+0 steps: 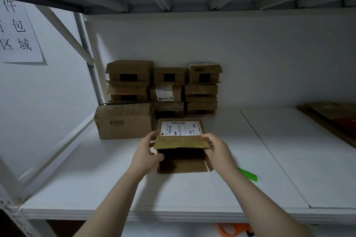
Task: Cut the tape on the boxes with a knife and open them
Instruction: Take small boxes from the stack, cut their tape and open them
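Head view: a person stands at a white shelf (269, 159) and holds a small cardboard box (182, 140) in two bare hands, its lid raised.
Box: it sits mid-shelf, between the front edge and the back wall. The lid carries a white shipping label and a strip of yellowish tape along its lifted edge. The dark inside shows beneath it, and a front flap lies folded down on the shelf.
Left hand: the left hand (148, 152) grips the box's left side, thumb up by the lid's corner and fingers curled round the flap at the opening.
Right hand: the right hand (217, 150) grasps the right side, thumb laid on top of the lid and fingers wrapped round the side below it.
Knife: the knife (250, 175), green-handled, lies on the shelf just right of the right wrist, with part of it hidden behind the forearm.
Back wall: stacked boxes (169, 90) stand in three piles against the wall, just behind the held box, several with dark tape patches.
Left rear: a large carton (123, 121) with a barcode stands beside the piles.
Left wall: a paper sign (17, 31) with printed characters hangs there.
Right end: flat cardboard (331, 117) lies at the shelf's far right edge.
Below the front edge: an orange object (233, 230) is partly in view.
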